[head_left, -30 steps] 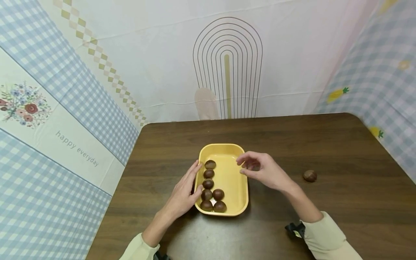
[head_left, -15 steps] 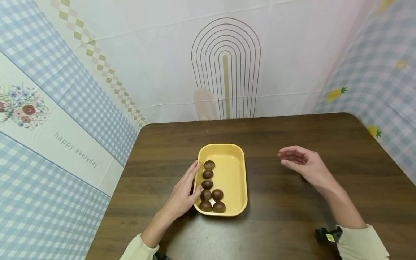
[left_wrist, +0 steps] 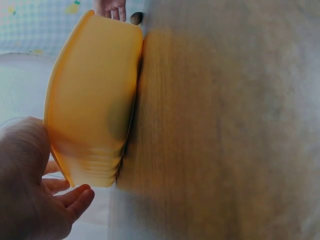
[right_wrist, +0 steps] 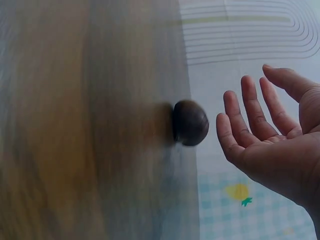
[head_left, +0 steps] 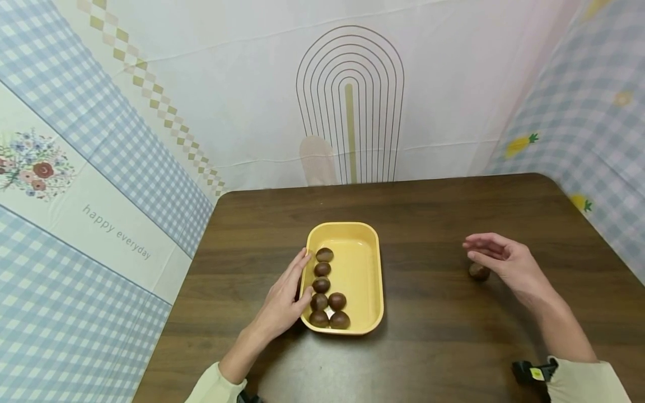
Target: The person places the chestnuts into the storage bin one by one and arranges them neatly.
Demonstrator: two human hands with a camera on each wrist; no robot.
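A yellow tray (head_left: 374,280) stands on the table, with several brown chestnuts (head_left: 322,269) lying in it along its left side and near corner. My left hand (head_left: 284,299) rests against the tray's left rim; in the left wrist view its fingers (left_wrist: 80,202) lie relaxed along the tray's wall. Off to the right, a single chestnut (head_left: 478,272) sits on the table, partly covered by my right hand (head_left: 511,268). The right wrist view has that chestnut (right_wrist: 191,123) apart from the loosely bent fingers (right_wrist: 255,112), which hold nothing.
The dark wooden table (head_left: 423,212) runs back to a hanging white cloth (head_left: 242,101). Checked cloths hang at the left (head_left: 96,134) and right. A black strap device (head_left: 535,372) sits at the right wrist.
My right hand has moved right, from the tray's right rim to the lone chestnut on the table. My left hand stays at the tray, and the chestnuts in it lie as before.
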